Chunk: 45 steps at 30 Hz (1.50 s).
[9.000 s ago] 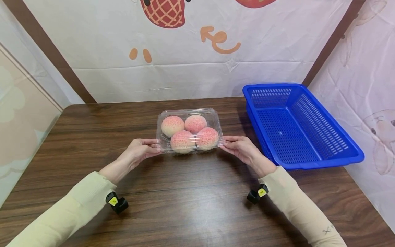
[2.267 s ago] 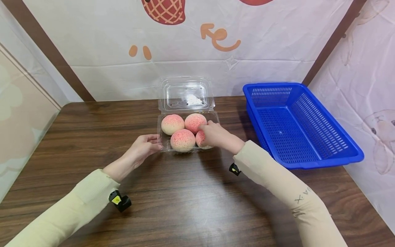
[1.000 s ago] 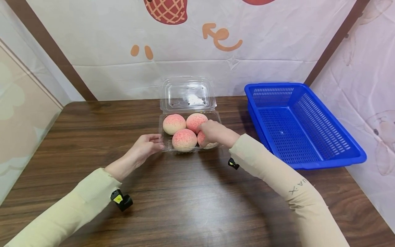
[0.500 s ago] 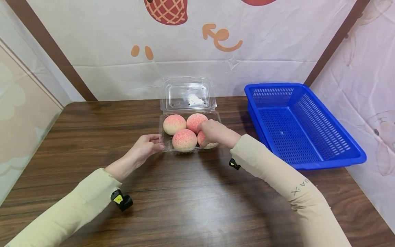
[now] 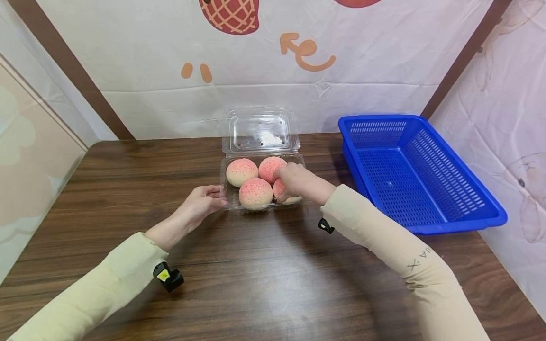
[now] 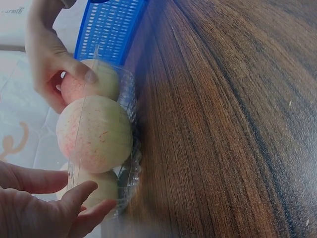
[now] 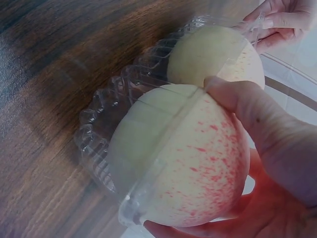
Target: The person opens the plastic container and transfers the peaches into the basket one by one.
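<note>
A clear plastic clamshell box [image 5: 261,132] stands with its lid raised at the back. Several pink-and-cream peaches lie in its base, among them a front-left peach [image 5: 256,193] and two in the back row. My left hand [image 5: 197,206] pinches the base's left rim between thumb and fingers. My right hand [image 5: 302,183] grips the front-right peach [image 7: 193,158] from above, thumb on the near side and fingers round the far side. In the right wrist view that peach is still behind the box's clear front wall. In the head view my right hand covers much of it.
To the right of the box stands a blue plastic basket [image 5: 370,177] with slotted walls, nothing in it. All rests on a dark wood table [image 5: 239,284]. A printed white cloth [image 5: 149,109] hangs right behind the table's back edge.
Nine seconds ago the lid was down and both hands held the box's sides. Since then the lid has opened and my right hand has taken hold of the front-right peach; lately it shifts only slightly.
</note>
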Available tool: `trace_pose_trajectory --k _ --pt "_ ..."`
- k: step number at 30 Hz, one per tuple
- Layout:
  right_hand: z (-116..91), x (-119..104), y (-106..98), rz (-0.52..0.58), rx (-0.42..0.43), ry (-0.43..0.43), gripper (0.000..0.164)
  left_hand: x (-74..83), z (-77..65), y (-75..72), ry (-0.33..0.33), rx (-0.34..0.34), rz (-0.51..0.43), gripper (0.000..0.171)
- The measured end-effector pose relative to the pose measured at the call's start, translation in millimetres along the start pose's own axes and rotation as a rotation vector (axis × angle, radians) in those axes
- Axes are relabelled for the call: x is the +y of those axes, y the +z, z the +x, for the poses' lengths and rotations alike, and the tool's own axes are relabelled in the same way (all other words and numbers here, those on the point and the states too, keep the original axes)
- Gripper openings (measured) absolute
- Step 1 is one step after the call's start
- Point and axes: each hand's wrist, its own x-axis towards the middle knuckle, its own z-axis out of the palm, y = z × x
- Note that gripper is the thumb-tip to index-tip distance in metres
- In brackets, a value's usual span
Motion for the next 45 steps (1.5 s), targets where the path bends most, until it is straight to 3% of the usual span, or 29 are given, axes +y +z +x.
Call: trace_pose_trajectory --k 20,32,45 --pt "-8.7 2.1 -9.7 -0.012 0.074 -0.010 0.044 -1.8 0.6 0.0 0.007 0.005 -0.007 0.052" --pt "-11.2 1.2 -14.3 0.017 0.086 0.075 0.054 -0.9 1.2 0.8 0.010 0.003 -0.017 0.053" --pt "-10.4 2.5 -22.7 0.065 0.127 0.102 0.062 -0.8 0.7 0.5 0.014 -0.001 -0.013 0.052"
